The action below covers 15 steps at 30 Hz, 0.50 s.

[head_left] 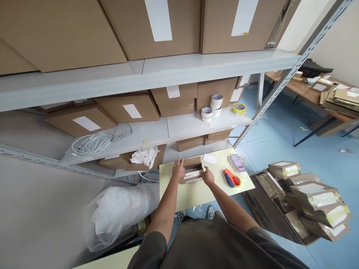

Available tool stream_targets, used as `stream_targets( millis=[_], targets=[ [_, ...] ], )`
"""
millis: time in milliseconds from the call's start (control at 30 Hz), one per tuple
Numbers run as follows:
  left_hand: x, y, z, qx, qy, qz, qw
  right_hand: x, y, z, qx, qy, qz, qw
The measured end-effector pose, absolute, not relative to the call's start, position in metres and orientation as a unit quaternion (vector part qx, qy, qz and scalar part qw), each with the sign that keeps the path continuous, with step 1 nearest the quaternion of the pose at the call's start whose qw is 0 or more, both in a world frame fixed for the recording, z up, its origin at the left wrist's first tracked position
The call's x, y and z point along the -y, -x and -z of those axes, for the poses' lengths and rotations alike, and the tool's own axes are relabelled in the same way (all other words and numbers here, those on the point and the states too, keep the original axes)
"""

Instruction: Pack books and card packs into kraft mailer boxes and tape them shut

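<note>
A small open cardboard box (192,180) rests on the pale yellow table (190,198) in front of me. My left hand (178,170) grips its left side, fingers over the wall. At the right side, my right hand (208,176) holds the box edge near the front corner. A pale strip, perhaps a label or tape, shows along the near side. The inside of the box is dark and partly hidden. Right of it lie a white slip of paper (209,158), a red and blue tape dispenser (232,178) and a blurred purple item (237,163).
Metal shelving (151,84) with large cartons rises beyond the table, holding tape rolls (206,114) and a coiled white cable (91,144). A big carton of taped boxes (314,194) stands on the floor at right. A clear plastic bag (120,209) of white material bulges at left.
</note>
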State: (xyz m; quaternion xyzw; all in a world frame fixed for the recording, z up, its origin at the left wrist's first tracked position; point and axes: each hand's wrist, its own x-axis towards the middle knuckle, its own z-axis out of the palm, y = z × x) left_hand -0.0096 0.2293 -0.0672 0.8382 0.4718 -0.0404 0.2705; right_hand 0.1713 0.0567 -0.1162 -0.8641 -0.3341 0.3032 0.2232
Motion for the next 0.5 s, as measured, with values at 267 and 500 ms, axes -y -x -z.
stream_targets(
  millis=[267, 500],
  targets=[
    [-0.196, 0.030, 0.086, -0.445, -0.857, 0.059, 0.253, -0.049, -0.157, 0.123, 0.320, 0.870, -0.293, 0.233],
    [-0.179, 0.038, 0.098, -0.435, -0.866, 0.102, 0.222, -0.030, -0.174, 0.120, 0.382, 0.853, -0.214, 0.284]
  ],
)
